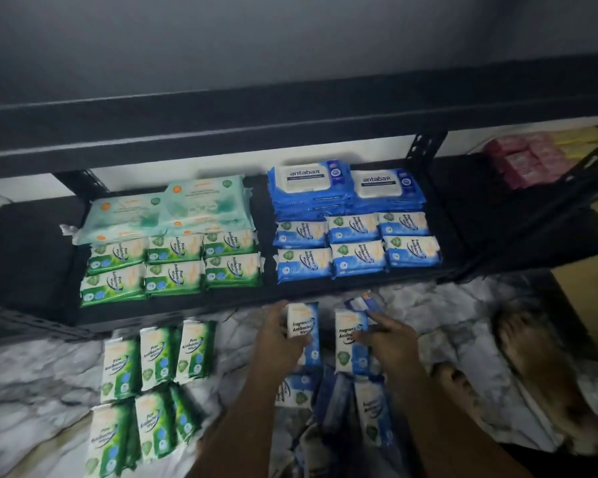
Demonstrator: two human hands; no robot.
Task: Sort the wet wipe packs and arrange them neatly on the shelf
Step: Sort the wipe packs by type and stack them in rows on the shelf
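Observation:
On the black shelf (463, 215) lie sorted wet wipe packs: pale green large packs (173, 208) and small green packs (173, 267) on the left, blue Antabax packs (311, 181) and small blue packs (356, 250) on the right. Below, on the marbled floor, several green packs (152, 370) stand in rows at the left. My left hand (280, 339) grips one upright blue pack (306, 322). My right hand (387, 336) holds another blue pack (349, 343) beside it. More blue packs (373, 415) lie under my forearms.
Red and yellow packs (529, 157) sit on a neighbouring shelf at the far right. My bare feet (532, 353) rest on the floor at the right. A black upper shelf beam (290, 132) overhangs the packs. The shelf's left end (21, 257) is dark.

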